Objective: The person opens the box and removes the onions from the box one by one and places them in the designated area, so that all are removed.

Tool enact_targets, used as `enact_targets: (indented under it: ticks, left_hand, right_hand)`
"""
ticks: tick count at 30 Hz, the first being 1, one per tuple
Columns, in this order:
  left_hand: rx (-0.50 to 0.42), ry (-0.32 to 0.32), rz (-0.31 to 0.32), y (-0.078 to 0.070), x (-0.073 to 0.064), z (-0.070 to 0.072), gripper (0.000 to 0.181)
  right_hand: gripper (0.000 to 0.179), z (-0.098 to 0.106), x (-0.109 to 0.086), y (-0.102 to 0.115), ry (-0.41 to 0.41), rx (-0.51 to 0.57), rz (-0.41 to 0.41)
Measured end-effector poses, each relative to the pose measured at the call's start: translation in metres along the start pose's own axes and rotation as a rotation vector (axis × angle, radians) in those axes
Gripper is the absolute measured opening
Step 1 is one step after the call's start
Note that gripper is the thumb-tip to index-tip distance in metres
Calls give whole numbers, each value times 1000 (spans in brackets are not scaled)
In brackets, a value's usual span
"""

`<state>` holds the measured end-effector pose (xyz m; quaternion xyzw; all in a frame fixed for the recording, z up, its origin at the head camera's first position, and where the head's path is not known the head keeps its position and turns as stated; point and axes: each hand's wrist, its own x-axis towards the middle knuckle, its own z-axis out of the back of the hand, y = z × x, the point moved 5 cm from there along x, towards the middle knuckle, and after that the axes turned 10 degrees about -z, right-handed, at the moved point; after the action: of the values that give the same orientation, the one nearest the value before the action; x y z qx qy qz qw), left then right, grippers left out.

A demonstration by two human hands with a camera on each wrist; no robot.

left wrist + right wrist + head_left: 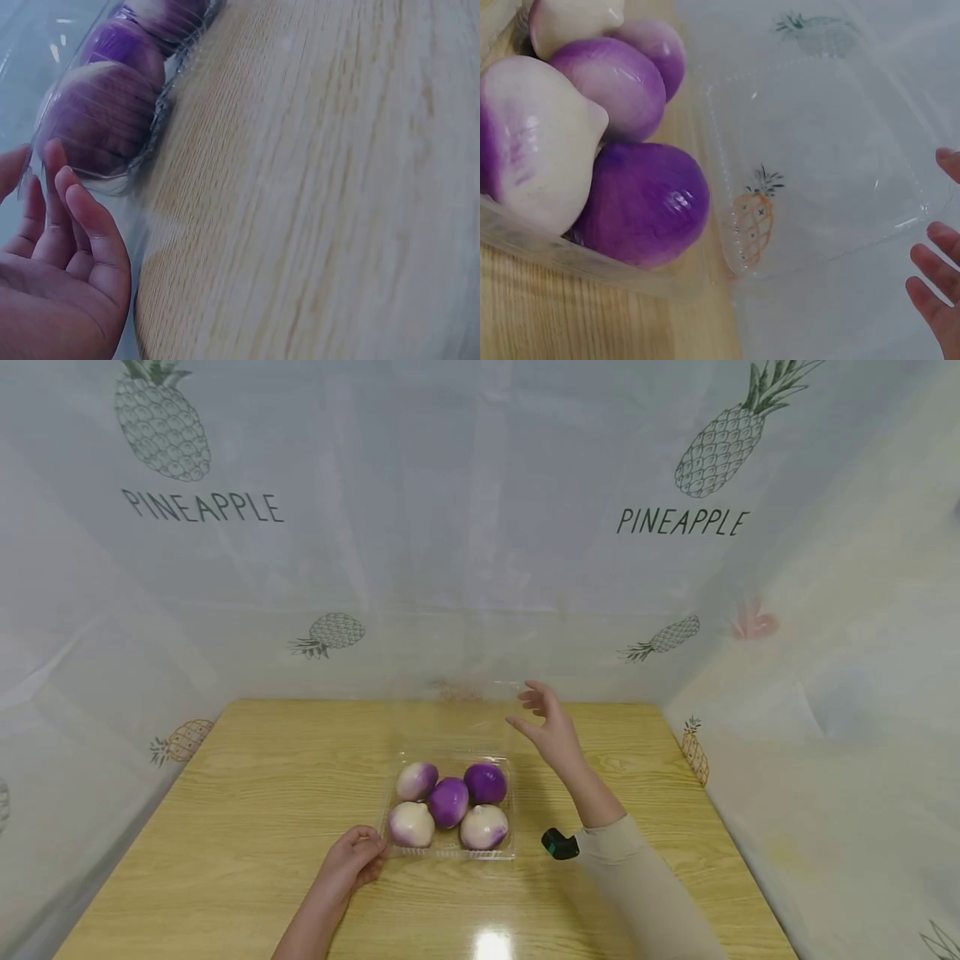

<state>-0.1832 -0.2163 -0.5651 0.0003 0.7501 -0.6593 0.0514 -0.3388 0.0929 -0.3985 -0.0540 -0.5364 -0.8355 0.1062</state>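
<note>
A clear plastic clamshell box stands on the table with its see-through lid raised at the back. Inside sit several glossy purple-and-white turnips, one of them deep purple. At the front left corner, my left hand pinches the box rim between thumb and fingertips. My right hand is raised beside the upper right corner of the lid, fingers spread and gently bent, nothing held between them. In the right wrist view only its fingertips show, at the right border.
The wooden table extends on both sides of the box. A pale curtain printed with pineapples hangs behind and along the sides. A small black device is at the right sleeve's cuff.
</note>
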Motion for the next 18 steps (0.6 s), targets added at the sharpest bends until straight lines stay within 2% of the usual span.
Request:
enact_targets:
  ticks: [5,14,18]
  left_hand:
    - [5,21,3,-1,-3,-2,9]
    - [1,-36,29,-1,3,-2,19]
    - [15,-19,45,-1,5,-3,20]
  right_hand:
    - [65,-1,11,-2,22,-48,-29]
    - [73,-4,30,-5,63,-67,-56]
    - [76,-4,35,-9,79,-65,-83]
